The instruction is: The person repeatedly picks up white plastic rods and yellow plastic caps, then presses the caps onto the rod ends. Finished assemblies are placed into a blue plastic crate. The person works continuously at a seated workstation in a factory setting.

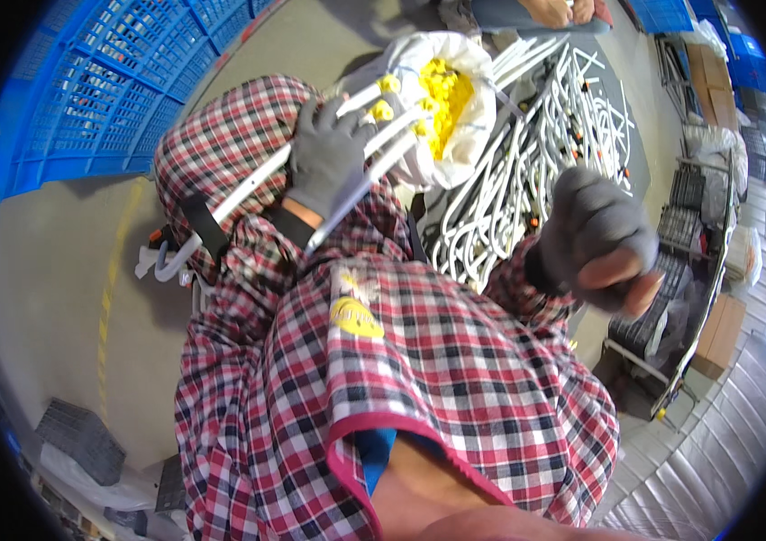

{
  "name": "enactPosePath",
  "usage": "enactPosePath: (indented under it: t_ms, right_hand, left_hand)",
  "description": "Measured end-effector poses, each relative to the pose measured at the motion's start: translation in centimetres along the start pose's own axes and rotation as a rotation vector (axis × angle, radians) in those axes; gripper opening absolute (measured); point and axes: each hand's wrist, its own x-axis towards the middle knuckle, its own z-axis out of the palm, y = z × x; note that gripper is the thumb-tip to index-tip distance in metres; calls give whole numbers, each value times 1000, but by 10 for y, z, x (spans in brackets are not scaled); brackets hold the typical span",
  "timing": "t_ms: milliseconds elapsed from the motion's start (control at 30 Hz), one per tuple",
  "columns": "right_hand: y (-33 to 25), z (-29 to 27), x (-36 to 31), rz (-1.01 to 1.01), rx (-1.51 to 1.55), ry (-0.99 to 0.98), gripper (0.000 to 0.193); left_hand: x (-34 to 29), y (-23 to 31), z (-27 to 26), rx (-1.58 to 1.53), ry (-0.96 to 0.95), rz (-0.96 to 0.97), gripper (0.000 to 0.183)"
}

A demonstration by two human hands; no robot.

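Head view: white tubes (257, 183)
Left hand (327, 160): over tubes, grip unclear
Right hand (601, 236): fingers curled together
Sack (412, 52): yellow pieces (449, 106) inside

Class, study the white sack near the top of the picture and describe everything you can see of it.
The white sack looks like soft plastic, with a creased, uneven rim. Its mouth gapes open, showing many small, bright yellow pieces inside. It sits just beyond the left hand, beside a heap of white tubes. The yellow-ended tubes at that hand overlap its near side in view; whether they touch it is unclear. Its base is hidden.
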Motion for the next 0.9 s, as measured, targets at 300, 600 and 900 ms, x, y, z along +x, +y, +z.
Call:
enactPosePath:
  t_ms: [300, 600, 900]
  right_hand:
    - [104, -52, -82, 480, 253, 341, 54]
    - [93, -41, -69, 485, 214, 415, 55]
    - [120, -26, -79, 637, 158, 345, 56]
  left_hand:
    - [10, -15, 5, -38, -29, -220, 41]
    - [33, -14, -2, -4, -193, -287, 32]
    - [31, -13, 2, -27, -148, -295, 27]
